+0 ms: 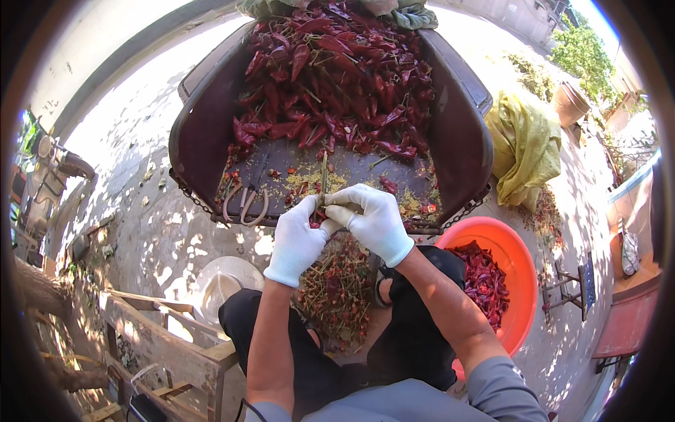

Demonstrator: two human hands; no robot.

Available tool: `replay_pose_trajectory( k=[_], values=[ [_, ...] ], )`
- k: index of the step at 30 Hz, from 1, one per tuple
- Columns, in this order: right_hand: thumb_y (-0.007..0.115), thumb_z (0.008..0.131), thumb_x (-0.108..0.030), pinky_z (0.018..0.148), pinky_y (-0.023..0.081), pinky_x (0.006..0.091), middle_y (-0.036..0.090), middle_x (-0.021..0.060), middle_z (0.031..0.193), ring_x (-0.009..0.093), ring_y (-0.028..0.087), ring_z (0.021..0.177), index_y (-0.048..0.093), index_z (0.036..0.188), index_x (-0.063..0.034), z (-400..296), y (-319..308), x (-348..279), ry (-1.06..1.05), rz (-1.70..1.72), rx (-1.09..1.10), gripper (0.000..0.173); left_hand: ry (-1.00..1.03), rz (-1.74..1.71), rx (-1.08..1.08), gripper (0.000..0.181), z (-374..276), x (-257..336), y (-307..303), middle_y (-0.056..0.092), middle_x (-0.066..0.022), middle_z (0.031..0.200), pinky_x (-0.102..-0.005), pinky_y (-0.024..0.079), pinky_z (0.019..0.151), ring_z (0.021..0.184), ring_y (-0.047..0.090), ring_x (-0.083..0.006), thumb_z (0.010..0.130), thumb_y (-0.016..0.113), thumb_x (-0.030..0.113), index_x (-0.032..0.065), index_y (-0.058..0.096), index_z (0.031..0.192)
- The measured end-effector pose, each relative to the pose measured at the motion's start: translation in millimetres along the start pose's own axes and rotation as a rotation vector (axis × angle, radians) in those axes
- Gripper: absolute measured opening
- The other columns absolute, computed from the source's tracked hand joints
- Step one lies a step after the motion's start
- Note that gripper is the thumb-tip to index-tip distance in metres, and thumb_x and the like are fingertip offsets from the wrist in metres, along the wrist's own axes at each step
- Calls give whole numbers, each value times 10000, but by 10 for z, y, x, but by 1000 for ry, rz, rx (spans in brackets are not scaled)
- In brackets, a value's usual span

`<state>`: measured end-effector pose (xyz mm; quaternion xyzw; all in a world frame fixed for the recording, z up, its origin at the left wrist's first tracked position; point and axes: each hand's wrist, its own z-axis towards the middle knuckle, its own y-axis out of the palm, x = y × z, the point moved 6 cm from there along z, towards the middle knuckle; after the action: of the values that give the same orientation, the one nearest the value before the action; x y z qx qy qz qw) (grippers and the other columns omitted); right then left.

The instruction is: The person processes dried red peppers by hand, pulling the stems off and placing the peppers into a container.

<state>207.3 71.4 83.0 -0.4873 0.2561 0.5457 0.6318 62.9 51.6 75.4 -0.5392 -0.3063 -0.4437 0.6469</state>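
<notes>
My left hand [300, 240] and my right hand [369, 219], both in white knit gloves with light blue cuffs, meet at the front edge of a dark cart bed [459, 132]. Between their fingertips they pinch a thin dry plant stem [324, 174] that points away from me. A bit of red shows under the left fingers; its shape is partly hidden. Beyond the hands, dried red chili peppers [337, 79] are heaped in the bed. Scissors [250, 198] with pale looped handles lie left of the hands, among scattered yellow seeds [303, 182] and pepper scraps.
An orange plastic basin [522, 295] holding red peppers stands at my right. Stems and scraps [337, 300] are piled between my feet. A straw hat [227, 285] and a wooden frame [158, 327] are at left. A yellow woven sack [527, 147] lies right of the cart; a chain hangs along its edge.
</notes>
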Motion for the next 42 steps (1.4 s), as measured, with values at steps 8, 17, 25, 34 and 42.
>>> replay_pose_trajectory(
  k=[8, 17, 25, 34, 42],
  values=[
    [757, 839, -111, 639, 538, 293, 713, 85, 824, 166, 681, 684, 744, 897, -14, -32, -74, -59, -28, -31, 118, 114, -4, -4, 61, 170, -41, -45, 127, 707, -71, 830, -261, 498, 685, 770, 603, -59, 881, 683, 66, -33, 674, 1020],
    [593, 990, -180, 825, 538, 315, 653, 82, 1035, 170, 652, 933, 610, 1107, -14, 41, -79, 353, 599, 712, 21, 204, -101, -347, 186, 177, -41, -20, 168, 686, -22, 910, -236, 486, 791, 841, 602, -76, 918, 682, 73, -2, 680, 1079],
    [592, 986, -159, 854, 531, 308, 694, 110, 1080, 176, 663, 977, 573, 1293, 17, -89, 237, 157, 176, 165, -99, 354, -117, -513, 426, 349, -19, -21, 52, 658, -57, 1116, -257, 478, 905, 983, 602, -116, 932, 677, 84, -12, 599, 1258],
    [617, 986, -172, 749, 499, 245, 657, 0, 957, 53, 567, 840, 611, 1206, 33, -125, 348, 204, 380, 399, -184, 300, 8, -537, 314, 596, -62, 74, 113, 545, -132, 1365, -320, 384, 1085, 1235, 530, -206, 923, 638, 60, -43, 389, 1454],
    [637, 963, -146, 737, 508, 259, 701, 35, 936, 64, 591, 821, 650, 1121, 41, -85, 237, 210, 435, 530, -42, 245, -179, -1116, 74, 713, -113, 35, 265, 498, -97, 1416, -355, 410, 1083, 1246, 532, -195, 930, 633, 52, 54, 271, 1544]
  ],
)
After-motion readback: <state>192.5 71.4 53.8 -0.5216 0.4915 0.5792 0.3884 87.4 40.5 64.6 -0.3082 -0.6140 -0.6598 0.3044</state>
